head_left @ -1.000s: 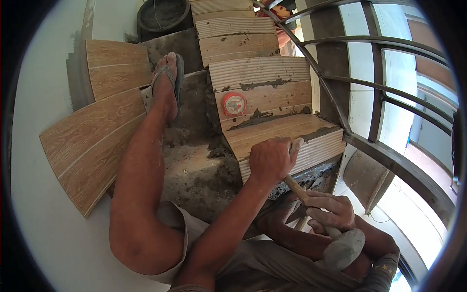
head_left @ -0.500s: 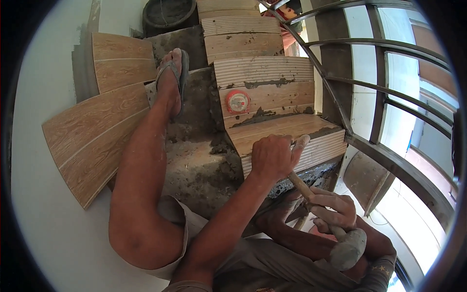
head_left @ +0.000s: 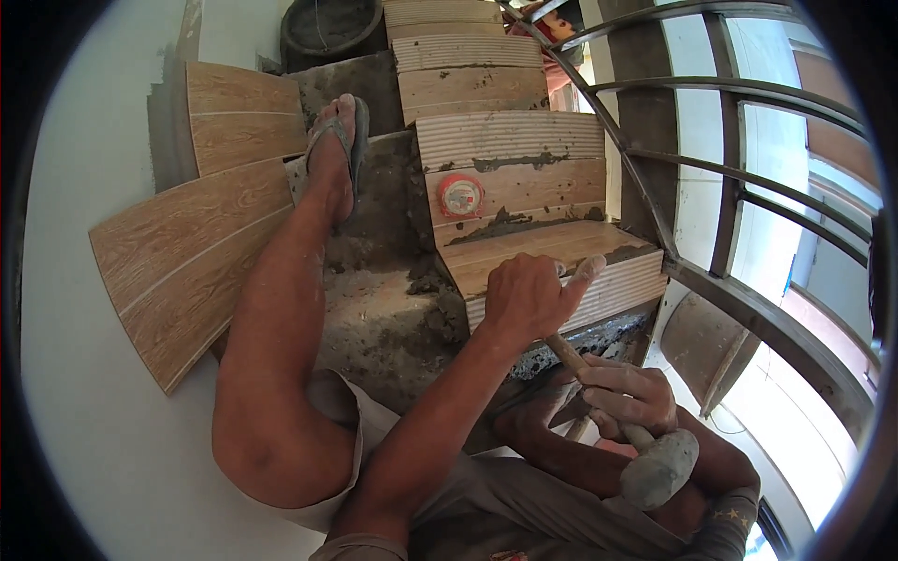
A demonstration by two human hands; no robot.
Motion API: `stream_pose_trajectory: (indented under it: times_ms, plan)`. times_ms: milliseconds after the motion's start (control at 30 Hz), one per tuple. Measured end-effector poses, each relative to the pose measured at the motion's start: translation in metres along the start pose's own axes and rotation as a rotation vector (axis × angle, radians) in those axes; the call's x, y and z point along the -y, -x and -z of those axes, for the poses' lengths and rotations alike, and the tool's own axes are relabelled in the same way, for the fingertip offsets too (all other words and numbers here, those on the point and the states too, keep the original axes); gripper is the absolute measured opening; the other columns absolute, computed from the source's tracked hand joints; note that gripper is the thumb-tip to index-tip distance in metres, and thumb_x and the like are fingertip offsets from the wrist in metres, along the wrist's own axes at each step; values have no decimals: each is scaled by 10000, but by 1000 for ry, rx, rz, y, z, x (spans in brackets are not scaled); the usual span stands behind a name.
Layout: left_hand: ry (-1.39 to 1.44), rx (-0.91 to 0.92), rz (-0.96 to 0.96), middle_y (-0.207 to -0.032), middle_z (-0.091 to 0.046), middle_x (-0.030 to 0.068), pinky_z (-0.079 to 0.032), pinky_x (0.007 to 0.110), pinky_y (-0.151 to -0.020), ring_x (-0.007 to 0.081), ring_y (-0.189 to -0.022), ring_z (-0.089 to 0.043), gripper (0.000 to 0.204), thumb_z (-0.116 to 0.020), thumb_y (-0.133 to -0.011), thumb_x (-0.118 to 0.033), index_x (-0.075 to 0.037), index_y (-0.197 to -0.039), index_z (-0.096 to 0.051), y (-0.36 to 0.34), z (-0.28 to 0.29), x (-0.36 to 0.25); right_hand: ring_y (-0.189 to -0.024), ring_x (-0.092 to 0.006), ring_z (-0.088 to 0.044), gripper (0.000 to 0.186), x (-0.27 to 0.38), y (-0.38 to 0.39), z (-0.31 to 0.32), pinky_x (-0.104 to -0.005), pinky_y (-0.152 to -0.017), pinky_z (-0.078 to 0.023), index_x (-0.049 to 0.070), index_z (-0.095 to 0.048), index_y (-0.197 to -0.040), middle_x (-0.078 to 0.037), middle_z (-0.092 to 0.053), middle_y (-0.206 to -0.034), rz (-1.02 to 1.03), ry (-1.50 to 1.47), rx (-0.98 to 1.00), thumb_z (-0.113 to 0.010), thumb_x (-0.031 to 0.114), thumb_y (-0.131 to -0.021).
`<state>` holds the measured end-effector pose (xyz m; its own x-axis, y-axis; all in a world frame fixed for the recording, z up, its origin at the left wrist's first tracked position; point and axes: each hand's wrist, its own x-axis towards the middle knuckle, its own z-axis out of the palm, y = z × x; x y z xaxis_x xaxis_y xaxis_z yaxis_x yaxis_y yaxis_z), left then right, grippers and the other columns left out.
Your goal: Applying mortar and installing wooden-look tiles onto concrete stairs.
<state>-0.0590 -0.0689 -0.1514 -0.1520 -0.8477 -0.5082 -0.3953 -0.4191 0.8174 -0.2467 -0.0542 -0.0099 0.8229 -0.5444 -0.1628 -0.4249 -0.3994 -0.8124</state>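
Observation:
My right hand [head_left: 631, 397] is wrapped round the wooden handle of a mallet [head_left: 660, 467]. Its rounded grey head points down toward my lap, while the handle slants up to the left. The handle's far end is hidden beside my left hand [head_left: 531, 294]. That hand is closed, knuckles up and thumb sticking out, at the front edge of a wood-look step tile [head_left: 524, 245]. Whatever its fingers hold is hidden. Below it stands a ribbed riser tile [head_left: 613, 285]. A red tape measure-like case [head_left: 460, 196] rests against the tiling above.
Two loose wood-look tiles [head_left: 192, 252] lean along the left wall, beside my sandalled foot [head_left: 335, 140]. A black bucket [head_left: 329, 56] stands higher up the rough steps. Metal railings [head_left: 739, 173] bound the right side. Another person's red clothing [head_left: 533, 42] shows beyond the steps.
My right hand and the mallet have shifted slightly up and left, closer to my left hand. The left hand stays at the tile edge. The whole view has shifted a little.

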Motion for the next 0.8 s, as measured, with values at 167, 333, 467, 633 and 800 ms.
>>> stream_pose_trajectory:
  times_ms: [167,333,467,633,800]
  plan:
    - [32,55,37,-804,-703,321,-549,553,-826,471,-857,-713,796,-523,-955,-705,46,-930,-784,0,4,-5,-1044,-421,-737,241,1,1,0,-455,-834,-662,12,-673,-1079,-207,-709,-1136,21,-39,-64,-730,39,-846]
    - [-4,76,63,-814,-710,312,-544,560,-839,471,-873,-714,816,-521,-943,-727,46,-910,-780,-1,1,-5,-1053,-423,-733,244,3,-8,0,-449,-834,-662,10,-676,-1076,-208,-708,-1124,-6,-36,-18,-749,37,-844]
    - [12,135,87,-809,-718,292,-544,559,-849,468,-872,-716,842,-507,-935,-753,43,-908,-780,-3,7,-7,-1066,-421,-730,271,8,-9,6,-442,-824,-664,13,-670,-1086,-211,-702,-1143,37,-11,-33,-769,36,-834]
    - [24,136,97,-825,-719,297,-541,547,-869,461,-905,-718,846,-504,-928,-765,33,-924,-786,-4,6,-5,-1075,-421,-727,322,1,-7,-2,-438,-813,-663,21,-661,-1119,-211,-696,-1170,27,-23,-15,-786,44,-823]
    - [85,82,51,-839,-712,318,-552,555,-818,458,-888,-721,924,-482,-908,-814,64,-820,-756,-3,1,-2,-1072,-419,-729,344,-3,-5,-1,-435,-800,-661,27,-656,-1137,-214,-695,-1182,13,-55,3,-803,58,-827]
